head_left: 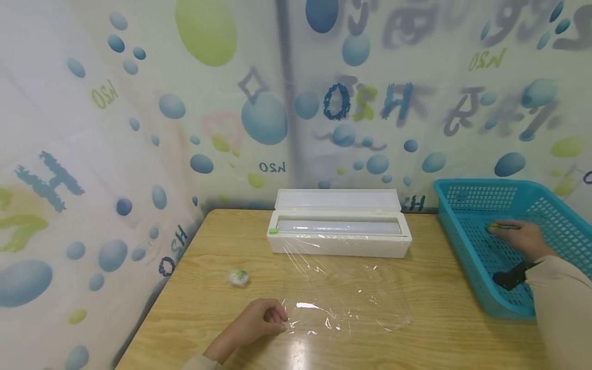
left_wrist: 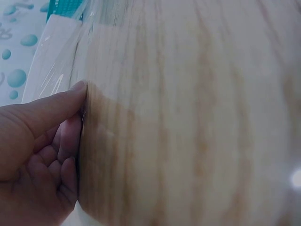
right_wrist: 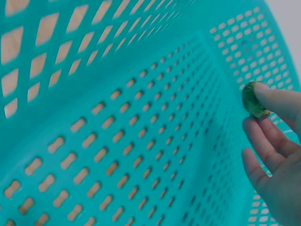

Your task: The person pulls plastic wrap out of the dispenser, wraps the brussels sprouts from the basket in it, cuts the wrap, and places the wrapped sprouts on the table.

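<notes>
Green piece (right_wrist: pixel 253 102) in right hand (head_left: pixel 526 240)

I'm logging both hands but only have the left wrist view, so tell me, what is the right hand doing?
Observer: The right hand pinches a small green item over the inside of the blue basket.
Operator: I just see a corner of the white box. Is its lid shut?
Observer: No, the head view shows it open, raised behind the roll.
Operator: Anything on the table that I'm missing?
Observer: Yes, a small whitish bundle with some green showing lies to the left of the clear film.
</notes>
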Demonstrator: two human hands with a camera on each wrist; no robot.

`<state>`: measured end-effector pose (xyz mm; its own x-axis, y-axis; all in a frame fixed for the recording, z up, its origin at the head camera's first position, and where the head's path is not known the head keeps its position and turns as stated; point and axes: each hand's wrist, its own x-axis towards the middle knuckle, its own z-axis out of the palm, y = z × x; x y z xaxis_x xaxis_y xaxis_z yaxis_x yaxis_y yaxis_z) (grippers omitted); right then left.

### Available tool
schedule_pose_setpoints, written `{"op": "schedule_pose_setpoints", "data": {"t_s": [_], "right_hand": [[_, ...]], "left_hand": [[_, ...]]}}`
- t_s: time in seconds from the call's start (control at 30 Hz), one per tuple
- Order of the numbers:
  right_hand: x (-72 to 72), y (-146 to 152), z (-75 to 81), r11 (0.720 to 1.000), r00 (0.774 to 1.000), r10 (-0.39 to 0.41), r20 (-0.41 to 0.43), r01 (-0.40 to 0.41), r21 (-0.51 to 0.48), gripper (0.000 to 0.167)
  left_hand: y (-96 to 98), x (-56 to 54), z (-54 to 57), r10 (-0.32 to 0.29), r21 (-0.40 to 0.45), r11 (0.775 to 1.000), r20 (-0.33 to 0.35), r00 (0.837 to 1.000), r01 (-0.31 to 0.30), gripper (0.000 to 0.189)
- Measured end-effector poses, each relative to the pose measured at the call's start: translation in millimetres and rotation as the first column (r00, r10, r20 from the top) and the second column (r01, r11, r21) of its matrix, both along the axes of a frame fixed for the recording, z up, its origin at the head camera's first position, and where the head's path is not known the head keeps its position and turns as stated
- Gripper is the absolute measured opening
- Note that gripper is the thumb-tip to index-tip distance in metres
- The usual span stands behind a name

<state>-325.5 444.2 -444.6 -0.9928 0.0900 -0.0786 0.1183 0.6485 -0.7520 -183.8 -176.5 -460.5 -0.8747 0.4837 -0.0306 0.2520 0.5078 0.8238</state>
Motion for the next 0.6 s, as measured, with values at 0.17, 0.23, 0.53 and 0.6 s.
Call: {"op": "schedule_pose_setpoints", "data": {"t_s": [0.17,0.23,0.53,0.6], "right_hand": [[-6.3,-6,11.9,0.996,0.993,-0.075,-0.093,0.070,-0.057,0.059],[-1.8,-21,28.2,0.996,0.990,-0.084,-0.111,0.079,-0.047,0.070],[16.7,-77,88.2,1.000,0.976,-0.015,-0.216,0.015,-0.002,0.071],[20.5,-88,98.9,1.000,0.970,-0.003,-0.242,-0.003,-0.025,0.068]], "left_hand": [[0.2,0.5,-0.3,0.010,-0.002,1.000,-0.001,1.000,-0.010,0.014],[0.7,0.7,0.2,0.010,0.003,1.000,0.001,1.000,-0.010,0.014],[2.4,2.9,4.1,0.008,0.014,1.000,-0.010,1.000,-0.008,0.014],[1.9,4.0,4.3,0.007,0.011,1.000,-0.012,1.000,-0.007,0.014]]}}
